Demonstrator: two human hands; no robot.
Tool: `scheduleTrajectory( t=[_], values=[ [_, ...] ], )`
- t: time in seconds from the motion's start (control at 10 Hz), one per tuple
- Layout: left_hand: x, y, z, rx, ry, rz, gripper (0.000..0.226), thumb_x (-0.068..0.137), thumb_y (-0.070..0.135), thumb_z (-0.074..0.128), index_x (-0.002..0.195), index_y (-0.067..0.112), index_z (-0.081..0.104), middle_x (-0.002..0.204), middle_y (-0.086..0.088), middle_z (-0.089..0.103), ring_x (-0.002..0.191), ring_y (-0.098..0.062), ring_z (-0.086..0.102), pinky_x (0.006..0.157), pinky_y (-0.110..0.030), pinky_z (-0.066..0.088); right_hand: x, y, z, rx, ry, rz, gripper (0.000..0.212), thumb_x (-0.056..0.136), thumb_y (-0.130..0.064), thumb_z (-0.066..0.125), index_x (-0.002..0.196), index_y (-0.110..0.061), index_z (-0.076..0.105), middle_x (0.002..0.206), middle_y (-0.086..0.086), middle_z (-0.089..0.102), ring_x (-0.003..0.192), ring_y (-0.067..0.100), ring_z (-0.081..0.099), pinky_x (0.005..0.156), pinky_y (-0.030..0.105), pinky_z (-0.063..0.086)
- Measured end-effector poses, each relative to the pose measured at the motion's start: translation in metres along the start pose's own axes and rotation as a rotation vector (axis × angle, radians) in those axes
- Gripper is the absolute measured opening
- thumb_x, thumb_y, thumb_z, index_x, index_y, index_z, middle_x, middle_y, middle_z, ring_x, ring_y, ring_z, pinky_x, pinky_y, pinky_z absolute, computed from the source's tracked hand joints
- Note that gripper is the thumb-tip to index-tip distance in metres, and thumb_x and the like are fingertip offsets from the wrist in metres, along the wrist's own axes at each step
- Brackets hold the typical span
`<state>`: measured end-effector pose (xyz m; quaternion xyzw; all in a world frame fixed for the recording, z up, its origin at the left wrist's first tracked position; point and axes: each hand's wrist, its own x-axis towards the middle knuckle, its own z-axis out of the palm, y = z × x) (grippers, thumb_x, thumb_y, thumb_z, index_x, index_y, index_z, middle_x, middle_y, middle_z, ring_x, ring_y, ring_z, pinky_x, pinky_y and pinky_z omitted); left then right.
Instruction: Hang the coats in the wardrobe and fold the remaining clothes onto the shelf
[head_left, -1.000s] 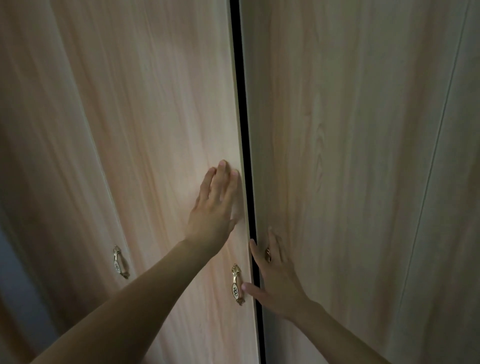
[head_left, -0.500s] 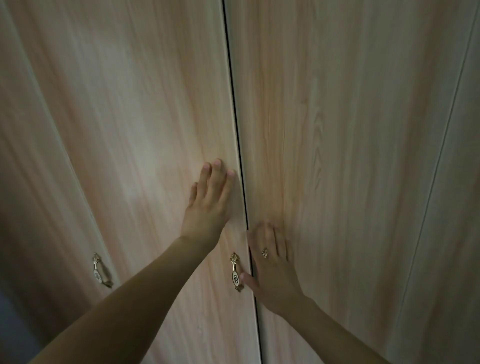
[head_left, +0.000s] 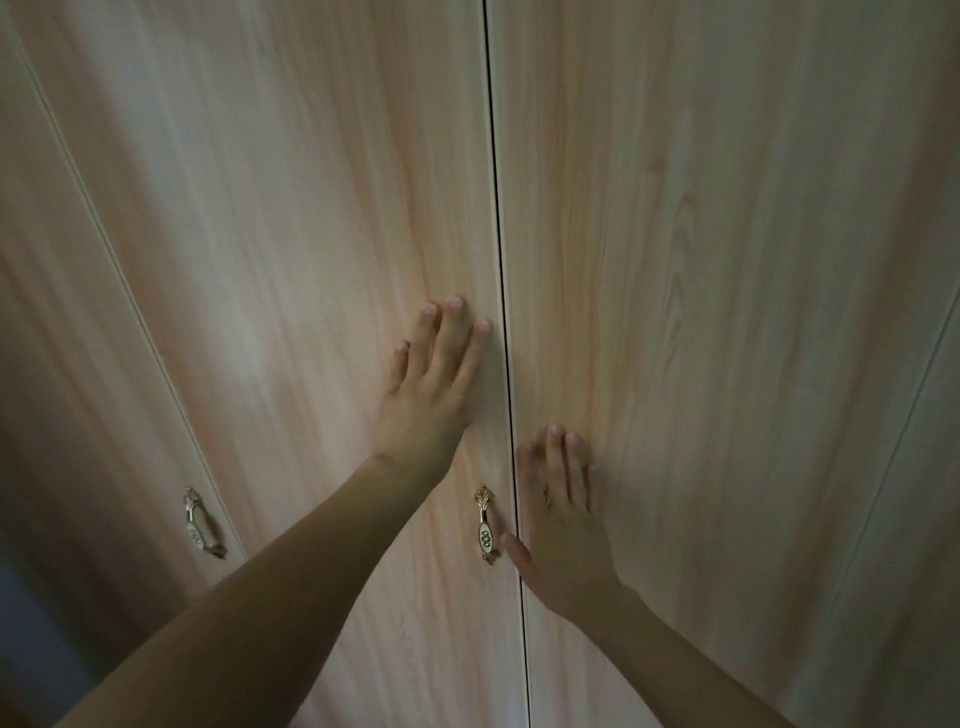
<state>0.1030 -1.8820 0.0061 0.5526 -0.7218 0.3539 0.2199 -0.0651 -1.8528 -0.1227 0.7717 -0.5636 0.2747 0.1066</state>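
A light wood wardrobe fills the head view. Its left door (head_left: 291, 260) and right door (head_left: 727, 260) meet in a thin dark seam down the middle. My left hand (head_left: 431, 384) lies flat on the left door beside the seam, fingers spread, holding nothing. My right hand (head_left: 561, 514) presses flat on the right door lower down, a ring on one finger, also holding nothing. No coats or other clothes are in view; the wardrobe's inside is hidden.
A brass handle (head_left: 485, 525) sits on the left door between my two hands. Another brass handle (head_left: 200, 522) is on a further door panel at the left. A narrow panel seam (head_left: 893, 441) runs down the far right.
The dark gap between the two doors has narrowed to a thin seam. My right hand went from the door's edge to lying flat on its face.
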Motion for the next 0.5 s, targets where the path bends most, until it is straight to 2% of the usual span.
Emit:
scheduleTrajectory(
  t=[0.1, 0.2, 0.3, 0.4, 0.5],
  values=[
    [0.002, 0.004, -0.009, -0.010, -0.048, -0.021, 0.107, 0.077, 0.008, 0.079, 0.157, 0.016, 0.008, 0.165, -0.014, -0.004, 0.152, -0.038, 0.000, 0.111, -0.060, 0.035, -0.002, 0.000, -0.015, 0.030, -0.038, -0.005, 0.099, 0.081, -0.045, 0.061, 0.157, -0.012, 0.008, 0.164, 0.016, -0.003, 0.151, 0.036, -0.006, 0.117, 0.058, 0.021],
    [0.001, 0.006, -0.028, -0.059, -0.140, -0.042, 0.115, 0.075, 0.019, 0.082, 0.157, 0.020, 0.002, 0.164, -0.009, -0.011, 0.152, -0.035, -0.004, 0.113, -0.057, 0.033, -0.003, -0.001, -0.041, 0.071, -0.019, 0.029, 0.097, 0.087, -0.038, 0.058, 0.150, -0.025, -0.015, 0.165, 0.009, -0.008, 0.151, 0.030, -0.012, 0.121, 0.053, 0.011],
    [0.000, 0.004, -0.050, -0.180, -0.261, -0.064, 0.115, 0.080, 0.040, 0.079, 0.156, 0.022, -0.005, 0.164, -0.002, -0.017, 0.152, -0.029, -0.007, 0.120, -0.048, 0.025, -0.002, 0.004, -0.068, 0.021, -0.006, 0.061, 0.089, 0.089, -0.041, 0.049, 0.155, -0.017, -0.005, 0.164, 0.008, -0.003, 0.152, 0.030, -0.007, 0.120, 0.050, 0.013],
    [-0.004, 0.003, -0.073, -0.442, -0.442, -0.122, 0.107, 0.088, 0.047, 0.068, 0.157, 0.018, -0.008, 0.166, -0.003, -0.013, 0.153, -0.028, 0.003, 0.123, -0.042, 0.018, -0.003, 0.003, -0.087, -0.004, 0.001, 0.087, 0.086, 0.090, -0.044, 0.046, 0.157, -0.013, 0.003, 0.164, 0.011, -0.001, 0.152, 0.030, -0.004, 0.119, 0.051, 0.013],
    [-0.017, 0.000, -0.095, -0.428, -0.486, -0.118, 0.097, 0.091, 0.052, 0.061, 0.158, 0.023, -0.002, 0.166, -0.004, -0.005, 0.152, -0.030, 0.008, 0.120, -0.047, 0.024, -0.011, -0.010, -0.110, -0.024, -0.027, 0.101, 0.085, 0.096, -0.046, 0.045, 0.156, -0.012, -0.004, 0.164, 0.010, -0.010, 0.151, 0.026, -0.013, 0.120, 0.050, 0.000]
  ],
)
